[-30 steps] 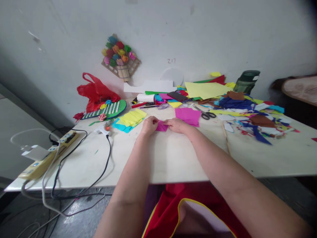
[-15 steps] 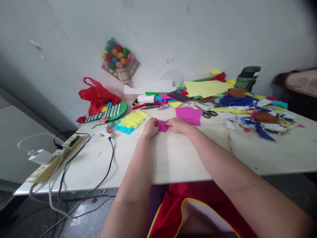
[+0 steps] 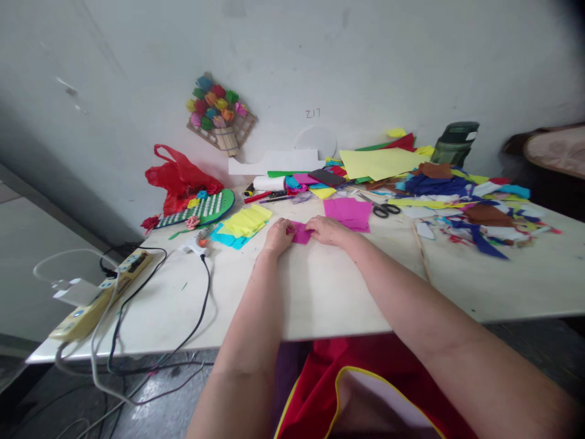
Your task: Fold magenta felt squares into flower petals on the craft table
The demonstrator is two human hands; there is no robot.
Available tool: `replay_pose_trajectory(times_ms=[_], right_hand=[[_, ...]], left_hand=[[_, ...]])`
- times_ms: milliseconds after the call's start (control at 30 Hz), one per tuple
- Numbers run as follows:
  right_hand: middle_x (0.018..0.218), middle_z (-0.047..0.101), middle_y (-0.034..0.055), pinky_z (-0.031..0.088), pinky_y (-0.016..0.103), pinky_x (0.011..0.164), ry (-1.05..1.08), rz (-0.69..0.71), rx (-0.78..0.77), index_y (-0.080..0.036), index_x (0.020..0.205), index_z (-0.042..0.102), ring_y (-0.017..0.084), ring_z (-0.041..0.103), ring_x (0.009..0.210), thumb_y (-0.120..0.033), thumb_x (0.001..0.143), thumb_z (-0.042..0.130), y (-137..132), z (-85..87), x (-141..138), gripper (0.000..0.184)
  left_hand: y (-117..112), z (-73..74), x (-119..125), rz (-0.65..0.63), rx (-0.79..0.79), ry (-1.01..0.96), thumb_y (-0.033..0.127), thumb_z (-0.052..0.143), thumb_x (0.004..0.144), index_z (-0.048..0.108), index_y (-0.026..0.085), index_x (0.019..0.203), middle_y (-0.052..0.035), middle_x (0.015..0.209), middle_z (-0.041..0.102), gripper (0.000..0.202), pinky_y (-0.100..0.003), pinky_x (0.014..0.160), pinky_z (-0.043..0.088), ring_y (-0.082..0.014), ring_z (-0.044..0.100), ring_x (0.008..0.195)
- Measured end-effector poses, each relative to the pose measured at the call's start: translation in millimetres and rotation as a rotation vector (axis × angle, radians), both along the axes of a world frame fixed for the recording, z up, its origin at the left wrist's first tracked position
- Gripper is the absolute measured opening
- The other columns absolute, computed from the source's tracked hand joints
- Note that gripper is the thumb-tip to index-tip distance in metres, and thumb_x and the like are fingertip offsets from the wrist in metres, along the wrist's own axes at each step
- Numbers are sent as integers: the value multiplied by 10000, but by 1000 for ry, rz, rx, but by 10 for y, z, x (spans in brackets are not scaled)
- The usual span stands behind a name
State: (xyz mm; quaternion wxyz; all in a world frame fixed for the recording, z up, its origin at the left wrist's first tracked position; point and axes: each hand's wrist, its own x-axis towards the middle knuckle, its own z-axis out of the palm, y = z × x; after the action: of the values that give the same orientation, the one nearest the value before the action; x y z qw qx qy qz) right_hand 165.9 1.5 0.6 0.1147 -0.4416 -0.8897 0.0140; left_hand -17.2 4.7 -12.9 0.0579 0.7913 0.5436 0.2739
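Observation:
A small folded magenta paper piece (image 3: 300, 232) lies on the pale table (image 3: 320, 292) between my two hands. My left hand (image 3: 278, 236) presses its left edge with curled fingers. From the right, my right hand (image 3: 328, 230) holds the other edge, fingers pinched on it. A stack of magenta sheets (image 3: 348, 213) sits just behind my right hand. Yellow sheets on cyan ones (image 3: 244, 222) lie to the left of my left hand.
Black-handled scissors (image 3: 382, 210) lie behind the magenta stack. Coloured paper scraps (image 3: 461, 207) cover the right back of the table. A red plastic bag (image 3: 180, 177), a green board with flowers (image 3: 201, 208), a power strip (image 3: 98, 299) with cables and a dark bottle (image 3: 454, 143) are around.
Both hands stay on the small magenta piece; the fingers shift slightly on it. The view has drifted a little.

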Motion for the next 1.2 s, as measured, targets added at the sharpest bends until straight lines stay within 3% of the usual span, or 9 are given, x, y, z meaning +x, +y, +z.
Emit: replay_pose_trajectory(times_ms=[267,700,900,1200], right_hand=[[1045,686,34,440,271,784,-30,-74,-14,-239,1028,670,198,620,951,-210,796,484,-46,35,16,299],[1032,692,45,437,251,776,-42,-33,-71,-215,1017,683,197,627,934,-204,805,504,-52,100,20,277],[963,711,11,438,224,747,9,-30,-105,-252,964,706,168,636,870,-193,797,542,-20,80,42,241],[975,706,29,430,227,724,0,-81,-64,-244,955,705,175,636,871,-243,824,529,11,38,7,219]], left_hand=[[-53,75,-12,17,-64,56,144,542,656,635,169,775,-45,851,617,153,-255,727,458,-144,566,751],[-110,182,-95,-88,-160,43,183,578,588,666,140,790,-57,883,643,224,-257,758,476,-163,589,794],[-132,205,-97,-79,-170,35,155,577,585,677,148,785,-57,888,655,223,-267,769,482,-171,596,804],[-127,198,-105,-94,-183,1,180,587,587,683,166,759,-45,904,656,198,-263,791,468,-172,590,828]])
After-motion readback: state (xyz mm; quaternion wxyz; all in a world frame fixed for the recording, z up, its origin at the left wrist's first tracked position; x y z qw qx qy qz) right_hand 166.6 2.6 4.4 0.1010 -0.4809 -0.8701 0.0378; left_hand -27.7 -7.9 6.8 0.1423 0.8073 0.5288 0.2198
